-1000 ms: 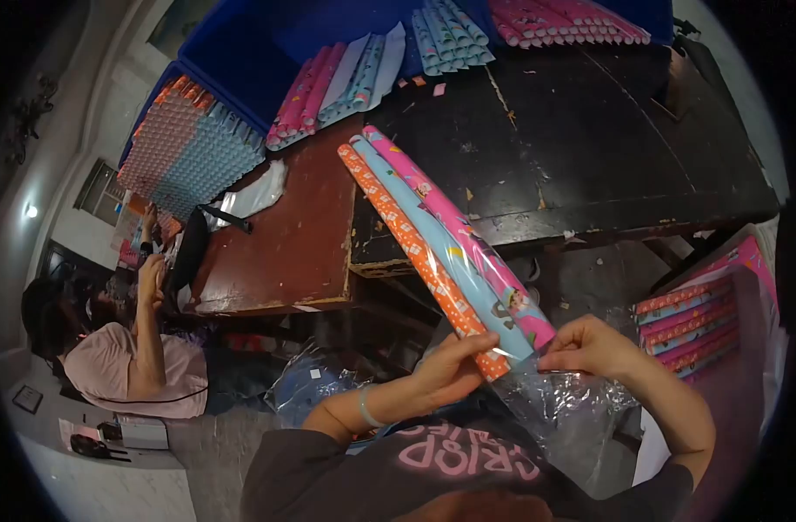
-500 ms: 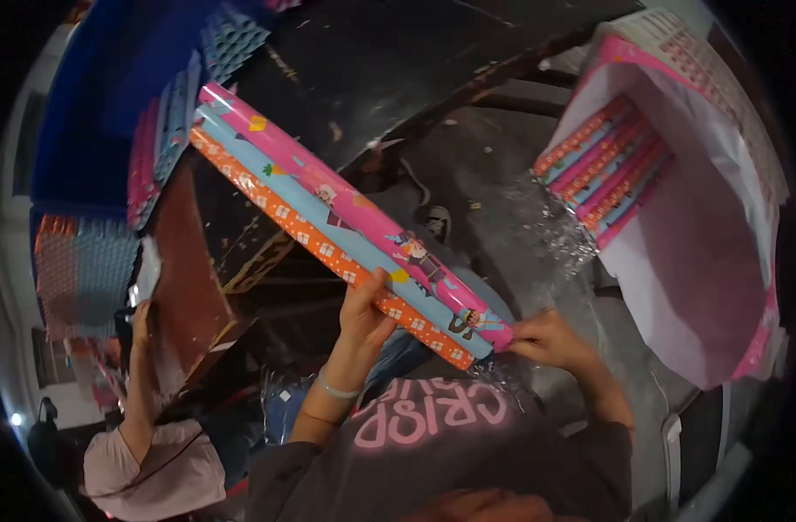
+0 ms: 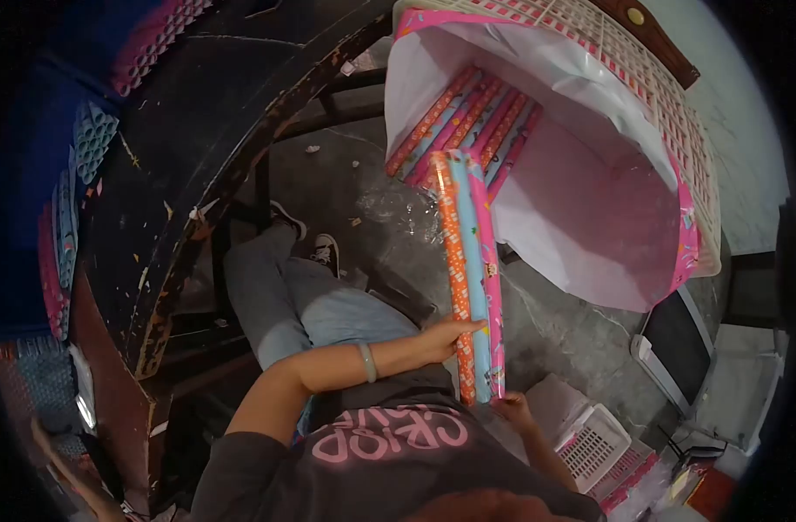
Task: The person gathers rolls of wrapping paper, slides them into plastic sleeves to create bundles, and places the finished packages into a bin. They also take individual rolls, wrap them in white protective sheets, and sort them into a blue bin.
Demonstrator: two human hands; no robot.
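A pack of wrapping paper rolls (image 3: 471, 261), orange, light blue and pink side by side, stands nearly lengthwise in front of me. My left hand (image 3: 448, 339) is closed around its lower part, fingers on the orange and blue rolls. At the near end, my right hand (image 3: 512, 409) pinches the pack's bottom edge by the pink roll; its fingertips are partly hidden. The far end of the pack overlaps the opening of a basket lined with a white sheet (image 3: 580, 217). Inside that lining lie several similar wrapping paper rolls (image 3: 493, 117), with clear crinkled film at their near ends.
A worn dark table (image 3: 215, 104) curves along the left, with bundled rolls (image 3: 65, 235) beyond its edge. White and pink plastic baskets (image 3: 593, 448) sit at lower right, near a dark framed panel (image 3: 676, 348). Another person's arm (image 3: 72, 474) shows at lower left.
My view and body have turned right toward the lined basket. The held pack has swung from slanting over the table to pointing at the basket, with both hands still on it.
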